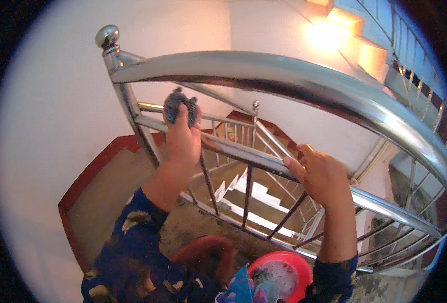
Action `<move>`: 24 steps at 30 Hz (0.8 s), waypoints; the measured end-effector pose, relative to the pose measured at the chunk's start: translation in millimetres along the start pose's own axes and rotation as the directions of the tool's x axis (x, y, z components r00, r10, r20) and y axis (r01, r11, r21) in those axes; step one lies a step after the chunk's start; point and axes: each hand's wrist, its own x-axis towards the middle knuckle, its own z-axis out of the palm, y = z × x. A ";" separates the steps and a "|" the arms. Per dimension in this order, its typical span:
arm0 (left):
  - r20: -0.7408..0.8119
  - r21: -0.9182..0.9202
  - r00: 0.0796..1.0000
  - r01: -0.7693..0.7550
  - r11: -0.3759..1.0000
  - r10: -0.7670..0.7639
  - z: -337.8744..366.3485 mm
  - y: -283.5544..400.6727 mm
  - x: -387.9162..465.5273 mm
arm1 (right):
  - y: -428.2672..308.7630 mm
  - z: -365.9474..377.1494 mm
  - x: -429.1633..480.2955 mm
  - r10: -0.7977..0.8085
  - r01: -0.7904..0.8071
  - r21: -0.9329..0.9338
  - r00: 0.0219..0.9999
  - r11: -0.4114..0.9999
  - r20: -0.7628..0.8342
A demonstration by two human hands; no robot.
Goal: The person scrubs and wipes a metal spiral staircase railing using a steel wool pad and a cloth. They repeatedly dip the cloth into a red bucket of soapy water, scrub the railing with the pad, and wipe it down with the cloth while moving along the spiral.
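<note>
My left hand (183,138) holds a dark grey scouring pad or wad of cloth (179,107), raised beside the middle rail and below the thick top handrail (223,64). Gripped around the stainless steel middle rail (246,149) is my right hand (316,174), its thumb and fingers over the tube. A red plastic basin (306,269) of sudsy water stands low in front of me, with a blue patterned cloth (242,288) in front of part of it. The left post of the railing ends in a round steel ball (107,36).
Thin balusters (247,197) run below the middle rail. Beyond the railing, a stairwell drops to lower flights with another steel railing (255,128). White walls with a dark red skirting band (94,170) stand at left. A bright light shines on the stairs at upper right.
</note>
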 end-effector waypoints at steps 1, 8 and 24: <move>-0.117 0.048 0.993 -0.021 0.999 0.027 -10.8 7.3 21.0 | 1.4 -0.2 -2.0 -0.055 0.055 0.007 0.998 0.998 0.004; 0.020 0.596 0.832 -0.455 0.661 0.554 -12.9 49.3 118.6 | -1.9 10.6 -5.9 -0.097 0.085 -0.098 0.986 0.992 -0.134; -0.166 -0.074 0.976 -0.151 0.986 0.137 76.7 8.3 10.2 | 7.4 15.5 -8.7 -0.108 0.099 -0.053 0.974 0.994 -0.198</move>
